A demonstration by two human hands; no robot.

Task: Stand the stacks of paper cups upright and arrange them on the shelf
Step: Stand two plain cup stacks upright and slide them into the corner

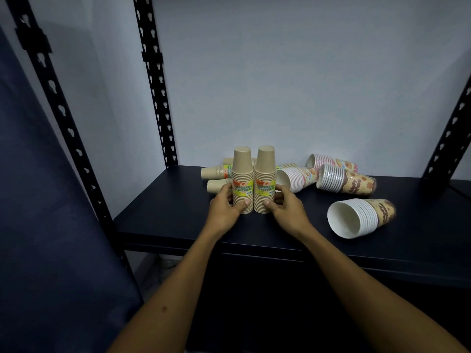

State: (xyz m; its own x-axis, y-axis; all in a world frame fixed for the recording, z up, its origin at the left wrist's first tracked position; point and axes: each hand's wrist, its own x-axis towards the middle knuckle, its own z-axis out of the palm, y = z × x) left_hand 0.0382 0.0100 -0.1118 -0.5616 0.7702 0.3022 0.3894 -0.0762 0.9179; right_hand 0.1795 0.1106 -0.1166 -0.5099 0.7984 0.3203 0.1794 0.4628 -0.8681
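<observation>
Kraft cup stacks (242, 180) and (265, 179) stand upright, touching, at frame centre on the dark shelf (163, 205) — left hand (225, 207) grasps one, right hand (285, 207) the other. Step in hand: squaring this pair. Next calls for righting the printed stacks (359, 216) lying toppled at centre right — more lie behind.

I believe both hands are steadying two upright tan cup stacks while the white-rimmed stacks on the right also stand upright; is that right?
Not quite: the head view shows the white-rimmed stacks lying on their sides. The left hand and right hand do steady the two upright tan stacks.
</observation>
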